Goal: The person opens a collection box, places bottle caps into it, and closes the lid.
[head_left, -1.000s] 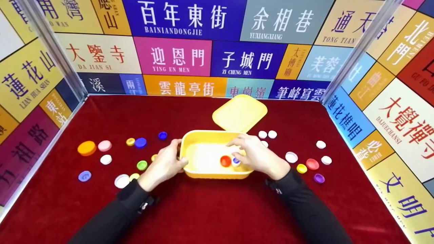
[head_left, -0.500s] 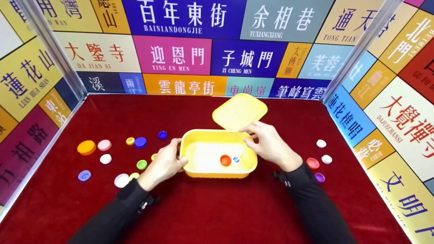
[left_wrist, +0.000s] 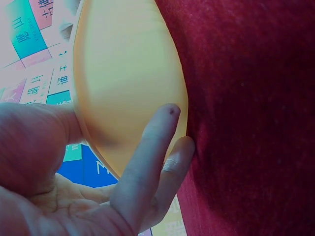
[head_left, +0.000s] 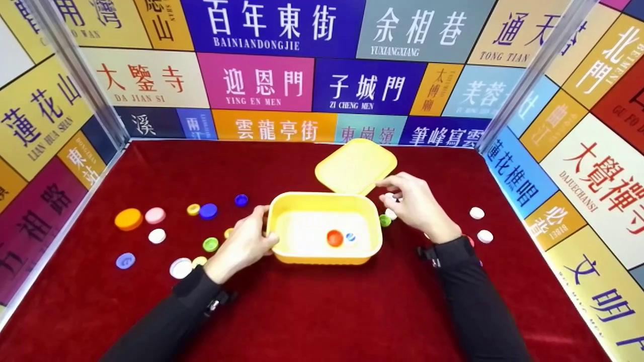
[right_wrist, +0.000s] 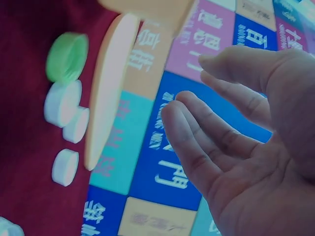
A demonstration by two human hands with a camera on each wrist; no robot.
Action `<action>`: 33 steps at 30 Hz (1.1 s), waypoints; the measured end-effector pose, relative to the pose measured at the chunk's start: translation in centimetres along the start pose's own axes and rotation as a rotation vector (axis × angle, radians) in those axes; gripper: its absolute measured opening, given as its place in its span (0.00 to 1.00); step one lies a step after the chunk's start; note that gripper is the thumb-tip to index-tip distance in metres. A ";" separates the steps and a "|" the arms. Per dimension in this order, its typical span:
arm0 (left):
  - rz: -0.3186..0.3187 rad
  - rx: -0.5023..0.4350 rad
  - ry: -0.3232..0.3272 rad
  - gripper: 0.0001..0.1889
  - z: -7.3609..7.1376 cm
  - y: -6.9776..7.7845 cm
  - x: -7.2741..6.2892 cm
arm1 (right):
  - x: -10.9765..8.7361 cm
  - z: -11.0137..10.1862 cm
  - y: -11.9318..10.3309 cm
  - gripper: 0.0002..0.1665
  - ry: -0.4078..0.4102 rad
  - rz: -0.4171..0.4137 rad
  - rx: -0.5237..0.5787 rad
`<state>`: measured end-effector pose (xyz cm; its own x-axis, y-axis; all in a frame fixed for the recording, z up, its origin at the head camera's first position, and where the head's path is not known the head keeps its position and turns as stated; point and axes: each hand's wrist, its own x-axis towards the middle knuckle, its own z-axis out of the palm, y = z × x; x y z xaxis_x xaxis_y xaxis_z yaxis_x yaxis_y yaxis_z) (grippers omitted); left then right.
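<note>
My left hand [head_left: 244, 246] grips the left end of a yellow plastic box [head_left: 322, 260], thumb at the rim. In the left wrist view its fingers lie against the outer wall of the box. Inside the box are a red cap [head_left: 335, 238] and a small blue-and-white cap [head_left: 350, 238]. My right hand [head_left: 415, 206] hovers right of the box with nothing in it, fingers loosely bent. Below it on the cloth lie a green bottle cap [right_wrist: 67, 58] and several white bottle caps [right_wrist: 65, 167], partly hidden in the head view.
A yellow lid [head_left: 354, 168] lies behind the box. Several caps, such as an orange cap [head_left: 128, 219] and a blue cap [head_left: 208, 211], are scattered at left. White caps [head_left: 477, 213] lie at far right. Panels with printed signs wall in the red cloth [head_left: 322, 311].
My right hand has moved from over the box's inside out past its right rim, towards the caps beside the lid. The left hand and the box stay in place.
</note>
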<state>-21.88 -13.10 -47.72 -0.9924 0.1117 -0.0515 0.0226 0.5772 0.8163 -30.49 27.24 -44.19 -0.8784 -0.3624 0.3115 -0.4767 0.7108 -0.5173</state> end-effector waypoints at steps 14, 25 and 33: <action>-0.008 0.025 0.005 0.39 0.0 0.1 -0.1 | -0.3 0.0 5.2 0.27 -0.089 0.171 -0.112; -0.012 0.016 0.001 0.39 0.0 0.1 0.0 | -0.4 0.8 6.5 0.26 -0.151 0.197 -0.157; -0.017 0.008 -0.005 0.38 -0.1 0.2 0.0 | -0.7 0.6 6.5 0.15 -0.149 0.205 -0.174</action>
<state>-21.84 -13.05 -47.52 -0.9920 0.1060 -0.0683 0.0068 0.5859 0.8104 -33.00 31.71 -48.27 -0.9572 -0.2757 0.0880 -0.2871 0.8662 -0.4089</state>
